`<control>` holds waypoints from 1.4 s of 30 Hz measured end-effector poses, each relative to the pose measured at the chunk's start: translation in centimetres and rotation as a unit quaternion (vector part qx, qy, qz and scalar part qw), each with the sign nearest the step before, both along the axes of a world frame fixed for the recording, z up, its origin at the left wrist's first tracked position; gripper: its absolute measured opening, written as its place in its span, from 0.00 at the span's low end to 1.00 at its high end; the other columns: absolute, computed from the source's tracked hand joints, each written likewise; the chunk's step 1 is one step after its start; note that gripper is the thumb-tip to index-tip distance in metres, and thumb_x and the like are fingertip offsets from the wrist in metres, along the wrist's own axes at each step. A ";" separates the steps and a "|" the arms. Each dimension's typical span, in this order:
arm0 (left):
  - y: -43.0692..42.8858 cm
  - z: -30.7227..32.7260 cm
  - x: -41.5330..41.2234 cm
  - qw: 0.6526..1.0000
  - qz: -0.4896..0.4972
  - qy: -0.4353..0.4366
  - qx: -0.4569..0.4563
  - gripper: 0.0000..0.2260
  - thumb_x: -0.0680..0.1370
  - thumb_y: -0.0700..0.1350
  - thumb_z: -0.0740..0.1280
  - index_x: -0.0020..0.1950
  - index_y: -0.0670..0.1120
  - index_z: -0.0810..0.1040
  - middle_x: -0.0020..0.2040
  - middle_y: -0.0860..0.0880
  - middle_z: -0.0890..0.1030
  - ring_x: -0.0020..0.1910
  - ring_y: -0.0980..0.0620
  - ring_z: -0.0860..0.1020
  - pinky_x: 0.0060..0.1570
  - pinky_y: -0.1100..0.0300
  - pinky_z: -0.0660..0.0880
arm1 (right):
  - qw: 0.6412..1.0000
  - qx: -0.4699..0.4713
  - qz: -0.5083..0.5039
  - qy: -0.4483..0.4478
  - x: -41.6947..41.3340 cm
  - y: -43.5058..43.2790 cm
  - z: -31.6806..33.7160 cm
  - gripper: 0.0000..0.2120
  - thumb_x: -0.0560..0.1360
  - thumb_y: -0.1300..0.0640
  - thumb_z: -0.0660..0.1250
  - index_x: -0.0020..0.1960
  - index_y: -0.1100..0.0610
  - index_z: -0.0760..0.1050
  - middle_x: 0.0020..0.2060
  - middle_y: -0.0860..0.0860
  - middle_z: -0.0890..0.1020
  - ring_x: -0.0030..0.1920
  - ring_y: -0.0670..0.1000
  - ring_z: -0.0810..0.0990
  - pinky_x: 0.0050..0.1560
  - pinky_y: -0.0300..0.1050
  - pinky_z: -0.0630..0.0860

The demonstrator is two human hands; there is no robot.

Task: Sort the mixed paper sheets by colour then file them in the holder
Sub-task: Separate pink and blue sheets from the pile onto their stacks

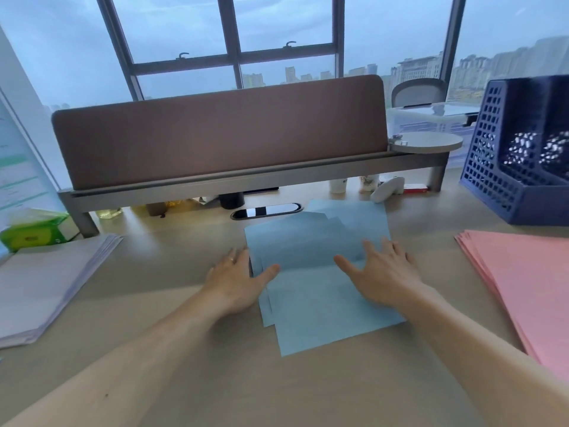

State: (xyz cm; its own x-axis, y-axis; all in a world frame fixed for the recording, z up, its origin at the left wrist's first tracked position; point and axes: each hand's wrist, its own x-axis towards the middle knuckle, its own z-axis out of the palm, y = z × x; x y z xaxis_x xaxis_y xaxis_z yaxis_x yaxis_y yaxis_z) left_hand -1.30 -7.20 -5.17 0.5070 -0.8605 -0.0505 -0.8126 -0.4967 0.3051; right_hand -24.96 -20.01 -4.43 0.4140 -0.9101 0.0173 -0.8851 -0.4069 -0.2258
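A loose, uneven pile of blue sheets [320, 306] lies in the middle of the desk. My left hand [237, 282] rests at the pile's left edge, fingers straight, thumb on the paper. On the pile's right half lies my right hand [381, 275], flat with its fingers spread. A stack of pink sheets [523, 288] lies at the right edge of the desk. At the left lies a stack of white sheets [46, 282]. The dark blue mesh file holder [505, 183] stands at the back right, its slots facing me.
A brown desk divider [221, 131] on a grey metal rail runs across the back. Small cups and clutter sit under the rail. A green tissue pack [34, 232] lies at the back left. A cable slot [266, 211] opens just behind the blue pile.
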 end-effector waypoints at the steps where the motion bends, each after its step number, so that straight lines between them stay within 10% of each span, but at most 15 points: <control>1: 0.3 -0.2 0.0 1.000 0.007 -0.006 0.027 0.46 0.73 0.78 0.51 0.83 0.53 0.47 0.84 0.48 0.48 0.82 0.48 0.46 0.80 0.47 0.48 | 1.000 0.015 -0.006 0.021 -0.3 -0.1 -0.3 0.43 0.73 0.24 0.45 0.80 0.49 0.53 0.78 0.58 0.58 0.77 0.59 0.55 0.75 0.56 0.55; 6: 0.4 -1.1 -0.9 0.998 -0.024 -0.040 0.033 0.49 0.72 0.79 0.52 0.84 0.50 0.46 0.84 0.51 0.47 0.82 0.51 0.46 0.80 0.49 0.44 | 0.999 -0.007 0.020 0.029 0.7 2.1 -0.8 0.47 0.72 0.22 0.45 0.81 0.51 0.48 0.76 0.56 0.61 0.76 0.58 0.58 0.74 0.53 0.55; 13: 1.4 0.2 2.0 0.999 -0.036 -0.007 0.022 0.40 0.78 0.70 0.59 0.83 0.54 0.51 0.79 0.50 0.66 0.75 0.48 0.66 0.73 0.51 0.65 | 0.994 -0.083 0.072 -0.015 1.7 4.0 0.1 0.43 0.75 0.27 0.52 0.79 0.55 0.51 0.66 0.53 0.75 0.67 0.57 0.72 0.62 0.51 0.68; 19: 0.8 -1.3 0.3 0.997 0.044 -0.065 -0.002 0.29 0.84 0.61 0.51 0.81 0.46 0.57 0.82 0.46 0.59 0.80 0.44 0.58 0.76 0.49 0.58 | 0.995 0.002 0.085 -0.047 2.8 3.9 -1.3 0.46 0.73 0.25 0.53 0.80 0.53 0.49 0.76 0.53 0.63 0.76 0.55 0.60 0.74 0.50 0.59; 25: -0.8 -0.2 0.0 0.999 0.046 0.008 -0.026 0.41 0.74 0.70 0.66 0.79 0.49 0.59 0.76 0.48 0.69 0.74 0.45 0.67 0.71 0.49 0.67 | 0.988 -0.011 0.036 -0.150 3.5 2.7 -1.1 0.42 0.74 0.29 0.59 0.79 0.52 0.52 0.75 0.55 0.58 0.75 0.58 0.62 0.71 0.51 0.63; 29: -2.4 1.6 0.6 0.981 0.095 0.158 -0.066 0.42 0.61 0.59 0.83 0.67 0.49 0.66 0.62 0.51 0.77 0.64 0.47 0.75 0.62 0.49 0.75 | 0.996 -0.012 0.013 -0.084 3.6 2.2 -1.9 0.47 0.72 0.25 0.55 0.80 0.53 0.48 0.79 0.57 0.52 0.78 0.58 0.54 0.75 0.52 0.54; 38: -5.0 5.6 0.8 0.911 0.190 0.360 -0.063 0.23 0.67 0.44 0.83 0.56 0.38 0.79 0.46 0.43 0.85 0.39 0.45 0.85 0.35 0.56 0.80 | 0.989 -0.081 0.039 -0.118 3.2 2.0 -2.7 0.46 0.71 0.25 0.56 0.79 0.51 0.53 0.73 0.47 0.64 0.74 0.51 0.62 0.71 0.48 0.59; 42: -5.2 5.3 1.4 0.924 0.145 0.339 -0.103 0.22 0.70 0.43 0.81 0.62 0.43 0.79 0.50 0.45 0.86 0.45 0.46 0.85 0.42 0.55 0.81 | 0.988 -0.078 0.045 -0.125 3.0 1.8 -2.6 0.44 0.72 0.27 0.57 0.79 0.52 0.52 0.73 0.48 0.63 0.74 0.51 0.61 0.72 0.47 0.58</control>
